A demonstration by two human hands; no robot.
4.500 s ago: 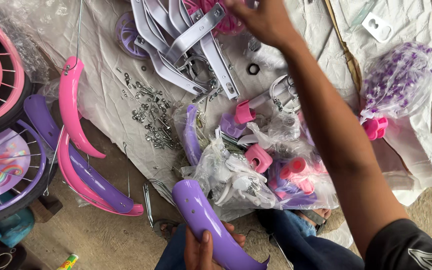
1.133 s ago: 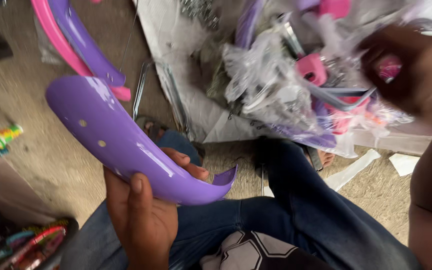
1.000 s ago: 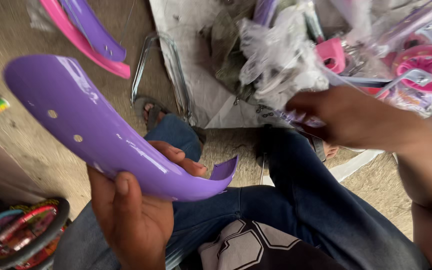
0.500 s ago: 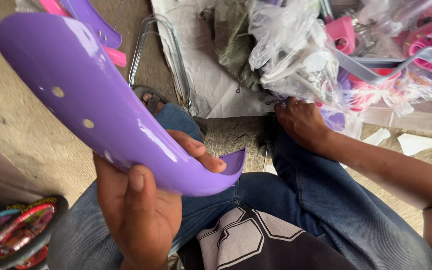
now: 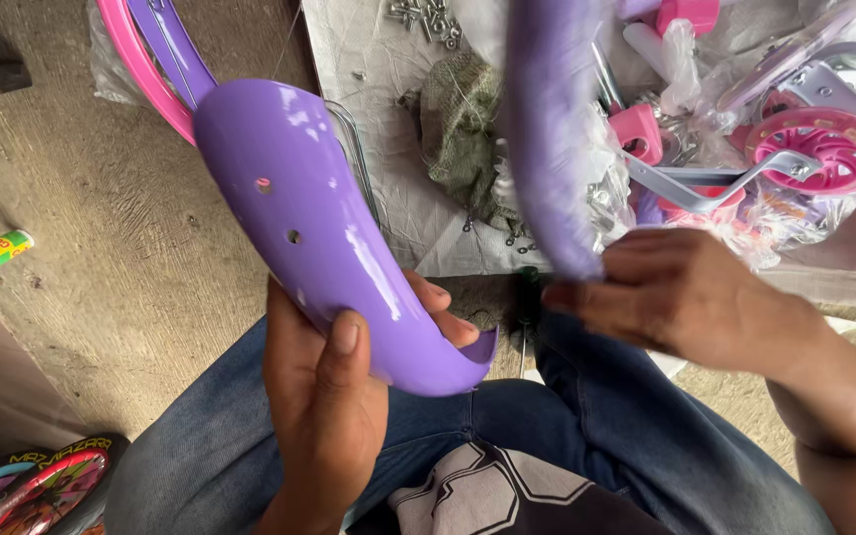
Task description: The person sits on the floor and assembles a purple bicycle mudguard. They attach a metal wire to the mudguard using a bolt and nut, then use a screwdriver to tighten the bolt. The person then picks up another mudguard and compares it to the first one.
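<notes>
Now I see my left hand (image 5: 324,416) closed around the lower edge of a glossy purple mudguard (image 5: 324,223) held above my knees, while my right hand (image 5: 681,297) pinches the blurred end of a second purple mudguard (image 5: 547,139) over the crowded sheet (image 5: 369,89), bare floor (image 5: 101,248) lying open leftward.

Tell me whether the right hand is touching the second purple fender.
Touching. The head view shows the right hand gripping the lower end of the blurred second purple fender, fingers closed around it.
</notes>
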